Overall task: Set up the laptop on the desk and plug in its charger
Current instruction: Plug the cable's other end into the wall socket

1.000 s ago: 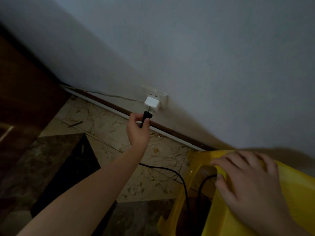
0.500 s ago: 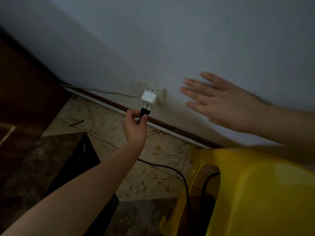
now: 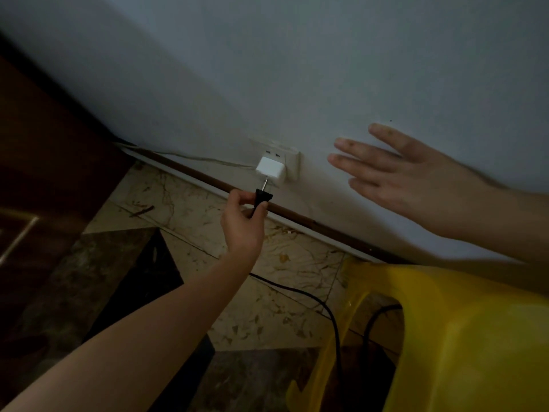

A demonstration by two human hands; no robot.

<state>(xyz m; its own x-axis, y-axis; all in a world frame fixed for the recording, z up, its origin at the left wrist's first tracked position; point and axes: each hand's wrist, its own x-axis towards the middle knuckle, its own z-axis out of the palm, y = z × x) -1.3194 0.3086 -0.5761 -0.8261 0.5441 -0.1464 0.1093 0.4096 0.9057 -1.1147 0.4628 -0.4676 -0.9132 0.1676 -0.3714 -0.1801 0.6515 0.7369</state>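
Note:
My left hand (image 3: 243,224) pinches the black charger plug (image 3: 262,197) just below the white wall socket (image 3: 289,163). The plug's metal prongs point up at a white adapter (image 3: 269,170) that sits in the socket. Its black cable (image 3: 320,304) trails down over the floor and under the yellow stool. My right hand (image 3: 398,179) lies flat with straight fingers against the wall, right of the socket. No laptop or desk is in view.
A yellow plastic stool (image 3: 463,337) fills the lower right. Marble floor tiles (image 3: 184,209) meet a brown skirting strip (image 3: 297,218) along the wall. Dark wooden furniture (image 3: 44,162) stands at the left. A thin pale wire (image 3: 193,157) runs along the wall to the socket.
My right hand left the stool's top and rose to the wall beside the socket. My left hand kept the plug under the adapter, shifting only slightly.

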